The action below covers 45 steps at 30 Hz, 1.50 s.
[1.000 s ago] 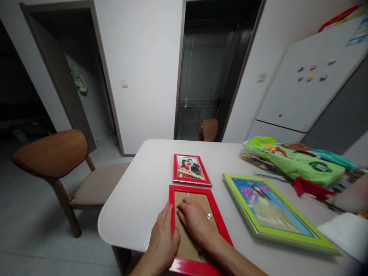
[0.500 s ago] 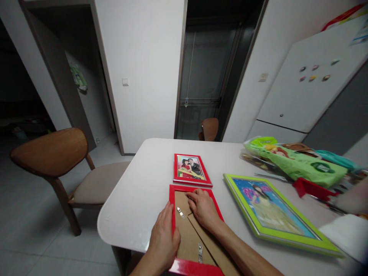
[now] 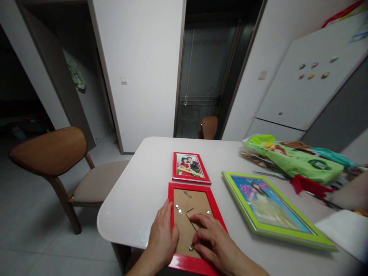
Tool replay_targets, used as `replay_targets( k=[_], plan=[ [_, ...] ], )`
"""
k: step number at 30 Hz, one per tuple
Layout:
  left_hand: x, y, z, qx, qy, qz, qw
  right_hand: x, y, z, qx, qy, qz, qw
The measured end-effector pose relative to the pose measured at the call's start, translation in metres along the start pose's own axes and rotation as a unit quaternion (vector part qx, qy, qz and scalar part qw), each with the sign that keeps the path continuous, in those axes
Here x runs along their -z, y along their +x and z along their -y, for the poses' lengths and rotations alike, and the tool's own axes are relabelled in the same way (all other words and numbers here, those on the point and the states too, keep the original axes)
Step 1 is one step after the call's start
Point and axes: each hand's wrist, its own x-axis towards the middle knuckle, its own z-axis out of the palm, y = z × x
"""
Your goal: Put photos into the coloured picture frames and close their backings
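Observation:
A red picture frame (image 3: 214,199) lies face down at the table's near side, its brown backing board (image 3: 198,199) showing. Small metal clips (image 3: 179,209) sit around the board's edges, and a dark slit runs across its middle. My left hand (image 3: 162,234) grips the frame's left side, fingers straight along the rim and thumb over the board. Above the lower half of the board, my right hand (image 3: 215,237) is open with bent, spread fingers. Its lower fingertips touch the bottom metal clip (image 3: 191,247); the palm hides the board's lower right.
Behind lies a smaller red frame (image 3: 191,168) with a couple's picture. A green frame (image 3: 267,207) is at right. Beyond it are a green package (image 3: 310,161), a red object (image 3: 309,186) and another person's arm (image 3: 349,191). A wooden chair (image 3: 51,153) stands at left.
My right hand has moved from the top of the backing board down to its bottom clip. The raised flap on the right now lies flat, and the top clip is uncovered. My left hand stays put.

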Motion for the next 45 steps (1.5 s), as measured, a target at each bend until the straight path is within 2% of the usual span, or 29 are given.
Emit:
replay_targets(
  k=[3,6,13,16,19,22,24,27,30,32,34,36,37,39,41,43,45],
  plan=[
    [0.001,0.000,-0.001,0.005,-0.007,0.002,1.000,0.000,0.005,-0.003,-0.054,-0.020,-0.050,0.997],
    [0.001,0.000,-0.001,0.009,-0.017,-0.004,1.000,0.001,0.008,-0.006,-0.097,-0.048,-0.072,0.991],
    [0.005,0.001,-0.005,0.043,-0.071,0.009,0.997,0.005,0.012,-0.007,-0.092,-0.033,-0.124,0.987],
    [0.005,0.009,-0.012,0.057,-0.157,-0.023,0.986,0.012,0.014,0.004,-0.078,-0.041,-0.151,0.985],
    [0.009,0.019,-0.014,0.116,-0.304,-0.054,0.944,0.019,0.016,0.013,-0.054,-0.024,-0.160,0.985],
    [0.023,0.025,-0.003,0.171,-0.363,-0.045,0.915,0.025,0.015,0.002,-0.071,-0.019,-0.177,0.981],
    [0.038,0.026,0.011,0.187,-0.359,-0.044,0.913,0.027,0.012,-0.015,-0.122,-0.046,-0.185,0.974],
    [0.059,0.024,0.034,0.209,-0.337,-0.043,0.917,0.024,0.008,-0.041,-0.196,-0.094,-0.163,0.962],
    [0.073,0.021,0.050,0.218,-0.292,-0.041,0.930,0.020,0.008,-0.052,-0.210,-0.102,-0.150,0.961],
    [0.079,0.021,0.058,0.219,-0.253,-0.038,0.942,0.021,0.010,-0.051,-0.216,-0.075,-0.156,0.961],
    [0.084,0.021,0.064,0.217,-0.207,-0.039,0.953,0.026,0.011,-0.048,-0.250,-0.001,-0.166,0.954],
    [0.088,0.021,0.067,0.211,-0.156,-0.053,0.963,0.033,0.009,-0.043,-0.281,0.157,-0.167,0.932],
    [0.089,0.022,0.066,0.208,-0.134,-0.064,0.967,0.036,0.008,-0.039,-0.286,0.257,-0.161,0.909],
    [0.086,0.023,0.056,0.187,-0.087,-0.089,0.974,0.043,0.003,-0.031,-0.276,0.436,-0.142,0.845],
    [0.076,0.022,0.032,0.140,-0.053,-0.095,0.984,0.048,-0.001,-0.021,-0.262,0.526,-0.130,0.799],
    [0.058,0.018,-0.004,0.081,-0.074,-0.056,0.992,0.053,-0.002,-0.010,-0.251,0.543,-0.129,0.791],
    [0.037,0.012,-0.045,0.018,-0.134,0.025,0.990,0.056,0.000,-0.001,-0.237,0.536,-0.135,0.799]
  ],
)
